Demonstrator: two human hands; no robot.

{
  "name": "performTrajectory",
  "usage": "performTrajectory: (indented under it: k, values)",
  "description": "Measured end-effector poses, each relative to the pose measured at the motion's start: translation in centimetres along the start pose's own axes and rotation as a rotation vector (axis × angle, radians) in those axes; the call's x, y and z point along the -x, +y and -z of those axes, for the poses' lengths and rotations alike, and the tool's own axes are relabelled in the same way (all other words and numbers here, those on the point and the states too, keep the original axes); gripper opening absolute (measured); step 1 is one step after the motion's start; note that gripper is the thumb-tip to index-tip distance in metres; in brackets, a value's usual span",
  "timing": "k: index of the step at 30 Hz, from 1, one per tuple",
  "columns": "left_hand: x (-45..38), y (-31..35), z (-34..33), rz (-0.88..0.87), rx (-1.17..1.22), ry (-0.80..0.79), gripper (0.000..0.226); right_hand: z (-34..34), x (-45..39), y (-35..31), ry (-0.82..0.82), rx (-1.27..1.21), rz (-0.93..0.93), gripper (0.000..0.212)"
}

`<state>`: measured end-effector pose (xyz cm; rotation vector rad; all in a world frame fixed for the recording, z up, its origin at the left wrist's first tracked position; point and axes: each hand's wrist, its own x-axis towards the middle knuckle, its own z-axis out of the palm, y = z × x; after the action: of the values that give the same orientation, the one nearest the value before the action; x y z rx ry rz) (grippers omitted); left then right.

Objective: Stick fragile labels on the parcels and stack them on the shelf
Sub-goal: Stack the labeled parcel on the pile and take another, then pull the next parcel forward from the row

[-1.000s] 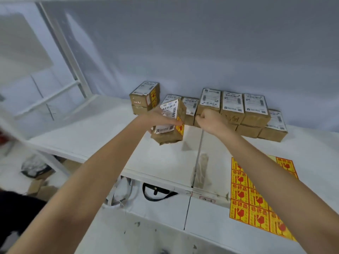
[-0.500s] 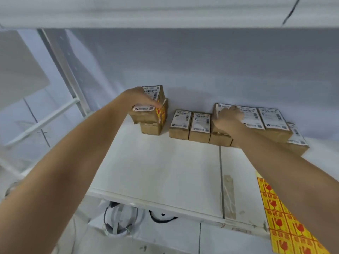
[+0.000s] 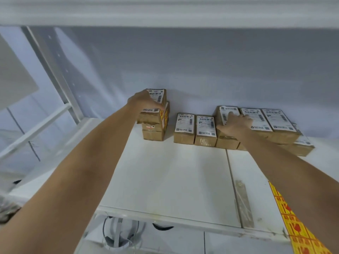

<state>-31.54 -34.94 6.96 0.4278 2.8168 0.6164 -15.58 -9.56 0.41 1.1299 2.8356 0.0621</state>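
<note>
Small brown cardboard parcels with white barcode labels stand along the back of the white shelf [image 3: 165, 180]. At the left is a stack of parcels [image 3: 154, 129] whose sides carry yellow-and-red fragile stickers. My left hand [image 3: 145, 101] grips the top parcel [image 3: 158, 99] of that stack from the left. My right hand [image 3: 234, 123] lies flat, fingers spread, on a parcel [image 3: 226, 114] at the left end of the right-hand group. Two single parcels [image 3: 194, 129] stand between the stack and that group. A yellow sheet of fragile labels [image 3: 297, 226] lies at the lower right.
An upper shelf board [image 3: 165, 11] runs overhead. A white upright post [image 3: 55, 74] and crossbars frame the left side. A grey wall closes the back. Cables and a white object [image 3: 119, 233] sit below the shelf's front edge.
My left hand carried a stickered parcel from mid-shelf to the top of the left stack. My right hand moved from a fist in the air onto a parcel in the right group.
</note>
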Motion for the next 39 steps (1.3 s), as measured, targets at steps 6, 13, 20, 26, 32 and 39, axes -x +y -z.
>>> performTrajectory:
  k: [6, 13, 20, 26, 32, 39]
  values:
    - [-0.6, -0.2, -0.2, -0.009, -0.007, 0.012, 0.088, 0.2, -0.6, -0.1, 0.028, -0.067, -0.115, 0.100]
    - [-2.3, -0.1, -0.3, -0.036, -0.037, 0.003, 0.084, 0.2, -1.2, -0.8, 0.062, -0.087, -0.136, 0.116]
    - [-3.7, 0.5, -0.5, -0.054, -0.088, 0.047, 0.081, 0.0, -1.7, -1.7, 0.244, -0.261, -0.070, 0.093]
    - [-4.3, 0.6, -1.7, -0.065, -0.115, 0.076, 0.079, -0.3, -2.1, -1.5, 0.212, -0.339, -0.072, 0.092]
    - [-4.8, 0.1, -2.2, -0.006, -0.127, 0.084, 0.099, -0.7, -1.4, -1.7, 0.171, -0.359, -0.057, 0.089]
    - [2.3, 4.4, -7.0, -0.596, -0.139, 0.634, 0.051, -0.2, 1.2, -2.0, 0.135, -0.534, 0.045, 0.088]
